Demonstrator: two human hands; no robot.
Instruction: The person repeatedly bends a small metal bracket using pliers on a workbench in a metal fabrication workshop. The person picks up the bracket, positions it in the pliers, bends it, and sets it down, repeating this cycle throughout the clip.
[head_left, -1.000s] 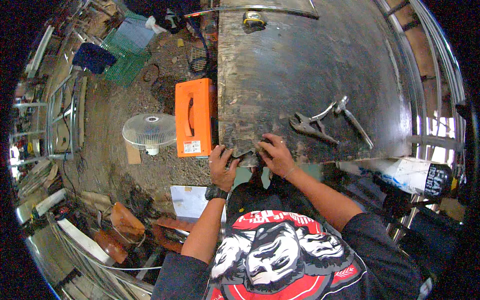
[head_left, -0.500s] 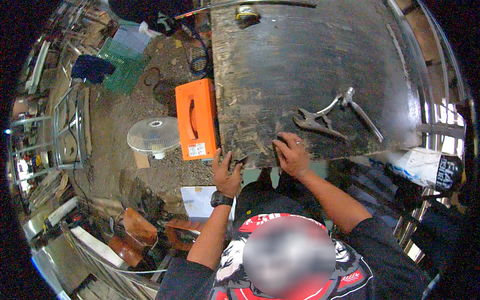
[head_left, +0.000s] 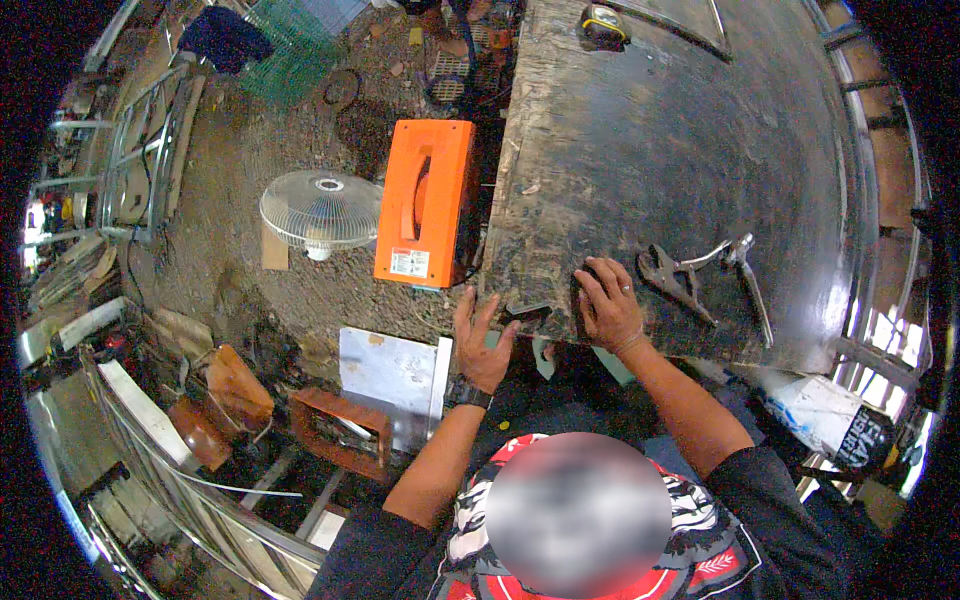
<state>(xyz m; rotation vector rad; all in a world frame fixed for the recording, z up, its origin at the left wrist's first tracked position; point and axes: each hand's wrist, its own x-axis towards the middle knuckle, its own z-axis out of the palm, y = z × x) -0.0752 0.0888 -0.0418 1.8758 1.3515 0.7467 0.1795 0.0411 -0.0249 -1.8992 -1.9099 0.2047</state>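
Observation:
My left hand (head_left: 483, 345), with a dark watch on its wrist, is at the near left corner of the worn black wooden table (head_left: 700, 140). Its fingers are spread and hold nothing. A small dark flat piece (head_left: 528, 318) lies at the table edge beside its fingertips; I cannot make out what it is. My right hand (head_left: 610, 310) rests on the near edge with its fingers stretched over the tabletop. Just right of it lies a metal locking clamp (head_left: 680, 285), jaws toward the hand and its handles splayed to the right.
Left of the table stand an orange box-shaped machine with a handle (head_left: 428, 205) and a fan (head_left: 322, 210). A yellow-black tape measure (head_left: 604, 27) and part of a metal frame (head_left: 722, 35) lie at the far side. A white bag (head_left: 815, 415) is at lower right.
The view has shifted, so the table and machine sit further right and a metal frame shows at the far side. Both hands remain at the near edge, fingers still spread.

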